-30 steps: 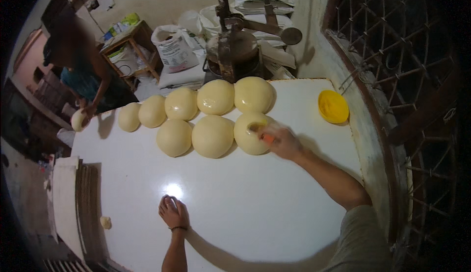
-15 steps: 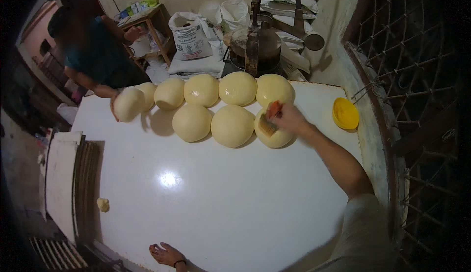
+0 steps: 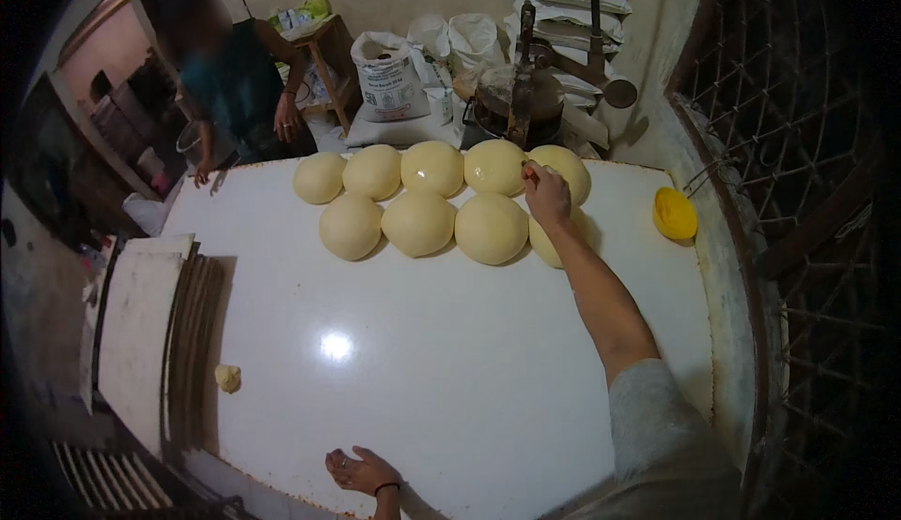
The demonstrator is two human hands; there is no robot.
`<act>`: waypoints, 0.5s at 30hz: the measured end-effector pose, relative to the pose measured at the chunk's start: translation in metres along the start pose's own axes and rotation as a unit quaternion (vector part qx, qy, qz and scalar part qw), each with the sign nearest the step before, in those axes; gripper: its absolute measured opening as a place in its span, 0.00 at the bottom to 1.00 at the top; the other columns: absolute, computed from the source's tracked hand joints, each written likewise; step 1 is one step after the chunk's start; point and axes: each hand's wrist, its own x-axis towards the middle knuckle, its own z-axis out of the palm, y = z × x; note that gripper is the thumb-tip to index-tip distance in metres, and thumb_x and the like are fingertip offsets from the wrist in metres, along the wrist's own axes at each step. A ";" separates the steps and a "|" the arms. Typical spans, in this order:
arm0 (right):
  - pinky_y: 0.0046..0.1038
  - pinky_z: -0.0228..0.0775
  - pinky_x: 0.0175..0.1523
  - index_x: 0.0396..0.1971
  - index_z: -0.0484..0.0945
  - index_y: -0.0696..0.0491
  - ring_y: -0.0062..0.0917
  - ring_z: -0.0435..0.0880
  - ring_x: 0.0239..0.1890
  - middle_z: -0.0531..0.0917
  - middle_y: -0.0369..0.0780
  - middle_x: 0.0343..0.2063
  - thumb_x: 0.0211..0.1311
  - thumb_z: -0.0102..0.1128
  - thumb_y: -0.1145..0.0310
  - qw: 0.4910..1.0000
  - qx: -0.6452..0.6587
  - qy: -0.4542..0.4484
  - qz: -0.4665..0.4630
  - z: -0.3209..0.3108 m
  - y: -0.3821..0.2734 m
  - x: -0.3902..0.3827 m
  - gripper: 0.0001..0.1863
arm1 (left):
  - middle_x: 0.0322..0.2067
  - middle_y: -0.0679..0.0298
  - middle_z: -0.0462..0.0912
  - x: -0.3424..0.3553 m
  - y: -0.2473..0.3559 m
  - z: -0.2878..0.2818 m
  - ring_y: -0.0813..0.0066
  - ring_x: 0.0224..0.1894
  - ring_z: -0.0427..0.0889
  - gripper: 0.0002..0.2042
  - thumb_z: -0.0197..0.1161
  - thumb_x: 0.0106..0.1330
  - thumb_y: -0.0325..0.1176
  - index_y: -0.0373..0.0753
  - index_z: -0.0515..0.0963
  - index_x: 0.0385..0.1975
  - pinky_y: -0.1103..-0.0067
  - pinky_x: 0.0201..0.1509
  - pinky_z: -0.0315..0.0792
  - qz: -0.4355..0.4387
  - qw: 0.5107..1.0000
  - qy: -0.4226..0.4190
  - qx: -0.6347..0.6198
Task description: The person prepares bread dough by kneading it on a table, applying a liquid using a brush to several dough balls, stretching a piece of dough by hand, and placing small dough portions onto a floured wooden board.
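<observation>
Several smooth, pale dough balls (image 3: 418, 224) lie in two touching rows along the far side of the white table (image 3: 432, 351), some with a glossy top. My right hand (image 3: 549, 196) reaches over the right-hand balls, closed on a brush (image 3: 528, 171) whose orange handle shows; its bristles are hidden. My left hand (image 3: 363, 470) is low at the table's near edge, fingers apart and loosely bent, with nothing visible in them. A small dough lump (image 3: 228, 377) sits on the left side, and a yellow bowl (image 3: 674, 213) stands at the right edge.
A co-worker (image 3: 230, 88) stands at the far left corner, one hand by the table edge. Stacked boards (image 3: 141, 337) line the left side. Behind are sacks (image 3: 389, 79) and a dark iron press (image 3: 521, 102); a barred window (image 3: 788, 191) borders the right.
My right hand and brush have moved from the front right ball toward the back row. The co-worker has set a ball into the front row's left end and drawn back. The view has shifted.
</observation>
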 end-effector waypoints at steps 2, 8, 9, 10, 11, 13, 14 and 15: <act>0.39 0.80 0.46 0.41 0.86 0.49 0.45 0.89 0.38 0.89 0.46 0.34 0.65 0.70 0.63 0.997 -0.006 -0.060 -0.057 0.032 -0.025 -0.031 0.09 | 0.69 0.52 0.64 0.012 -0.003 0.000 0.50 0.74 0.60 0.26 0.56 0.76 0.42 0.31 0.68 0.66 0.55 0.77 0.54 0.092 0.995 0.025 -0.042; 0.34 0.81 0.48 0.41 0.87 0.57 0.31 0.91 0.39 0.92 0.43 0.37 0.65 0.72 0.65 0.971 0.150 -0.036 0.182 -0.004 -0.062 -0.014 0.11 | 0.65 0.50 0.68 0.160 0.077 -0.027 0.50 0.74 0.58 0.21 0.53 0.75 0.42 0.28 0.74 0.55 0.52 0.80 0.49 0.245 0.957 -0.049 -0.149; 0.37 0.82 0.48 0.42 0.88 0.57 0.39 0.92 0.42 0.92 0.47 0.37 0.68 0.69 0.65 0.982 0.056 0.029 0.177 -0.005 -0.110 -0.006 0.11 | 0.65 0.51 0.68 0.189 0.087 -0.029 0.50 0.74 0.58 0.21 0.53 0.75 0.41 0.28 0.74 0.55 0.52 0.80 0.50 0.237 0.957 -0.021 -0.164; 0.38 0.82 0.50 0.42 0.88 0.56 0.40 0.92 0.43 0.92 0.47 0.38 0.68 0.68 0.65 0.986 0.017 0.033 0.162 0.000 -0.114 -0.008 0.11 | 0.65 0.51 0.68 0.207 0.104 -0.022 0.51 0.74 0.58 0.21 0.53 0.75 0.41 0.28 0.74 0.55 0.53 0.80 0.50 0.245 0.952 -0.010 -0.184; 0.39 0.81 0.51 0.43 0.88 0.55 0.42 0.92 0.44 0.92 0.47 0.38 0.68 0.67 0.65 0.988 -0.016 0.031 0.148 0.013 -0.114 -0.010 0.10 | 0.65 0.51 0.68 0.227 0.108 -0.010 0.51 0.74 0.59 0.20 0.54 0.75 0.41 0.29 0.73 0.55 0.53 0.80 0.50 0.250 0.948 0.004 -0.198; 0.38 0.80 0.53 0.42 0.86 0.55 0.42 0.91 0.43 0.91 0.49 0.39 0.68 0.64 0.68 0.997 -0.060 -0.031 0.047 0.062 -0.148 -0.009 0.09 | 0.66 0.50 0.67 0.276 0.094 0.033 0.53 0.75 0.59 0.20 0.56 0.75 0.40 0.31 0.72 0.57 0.55 0.81 0.50 0.257 0.949 0.010 -0.181; 0.37 0.80 0.53 0.42 0.84 0.57 0.41 0.90 0.43 0.90 0.50 0.39 0.69 0.65 0.67 0.997 -0.023 -0.065 0.031 0.071 -0.158 -0.022 0.10 | 0.66 0.50 0.67 0.275 0.105 0.027 0.54 0.75 0.58 0.20 0.57 0.74 0.40 0.32 0.71 0.58 0.54 0.81 0.50 0.261 0.952 0.038 -0.155; 0.37 0.80 0.52 0.42 0.83 0.57 0.40 0.90 0.42 0.89 0.50 0.39 0.69 0.66 0.66 0.993 0.066 -0.053 0.083 0.066 -0.141 -0.022 0.10 | 0.67 0.50 0.66 0.265 0.118 0.014 0.54 0.75 0.58 0.20 0.57 0.74 0.40 0.33 0.71 0.58 0.54 0.81 0.50 0.260 0.953 0.005 -0.157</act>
